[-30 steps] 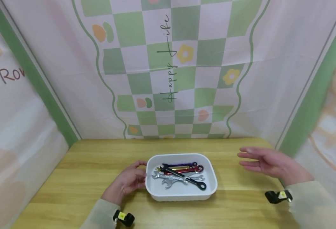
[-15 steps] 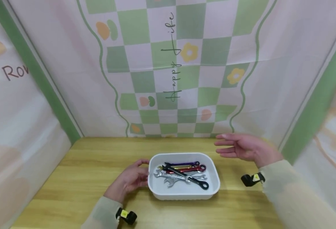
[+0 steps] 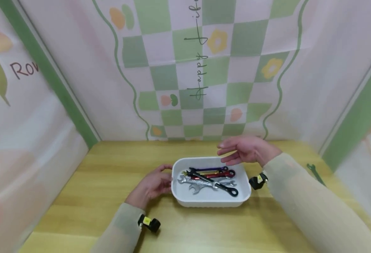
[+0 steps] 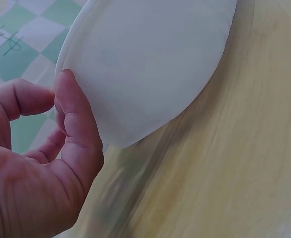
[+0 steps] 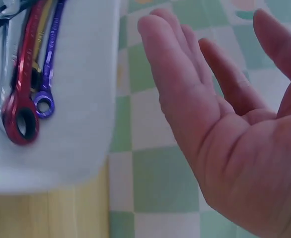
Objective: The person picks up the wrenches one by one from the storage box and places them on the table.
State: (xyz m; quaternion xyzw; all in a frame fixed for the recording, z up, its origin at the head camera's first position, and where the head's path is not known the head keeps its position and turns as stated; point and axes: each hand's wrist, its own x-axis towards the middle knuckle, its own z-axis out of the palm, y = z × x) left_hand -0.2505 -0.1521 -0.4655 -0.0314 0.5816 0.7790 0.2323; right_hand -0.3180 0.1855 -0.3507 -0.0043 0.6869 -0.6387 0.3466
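A white rectangular tray [image 3: 210, 202] stands on the table with several wrenches lying crossed inside. On top is a black wrench [image 3: 226, 188]; near it lie a red wrench [image 3: 217, 174], a purple wrench [image 3: 209, 169], a gold one and silver ones. My left hand [image 3: 155, 182] holds the tray's left end, its curved fingers against the outer wall, as the left wrist view shows. Above the tray's far right corner hangs my right hand [image 3: 248, 149], fingers extended, thumb apart and nothing in the palm. In the right wrist view the wrenches' ring ends lie beside this hand.
A dark green wrench [image 3: 315, 174] lies on the wooden table [image 3: 185, 232] at the right, partly behind the right sleeve. A patterned cloth [image 3: 185, 70] hangs along the table's back edge, with more cloth at both sides.
My right hand has moved left, from beside the tray to over its far right corner. The green wrench has come into view at the right. My left hand stays at the tray.
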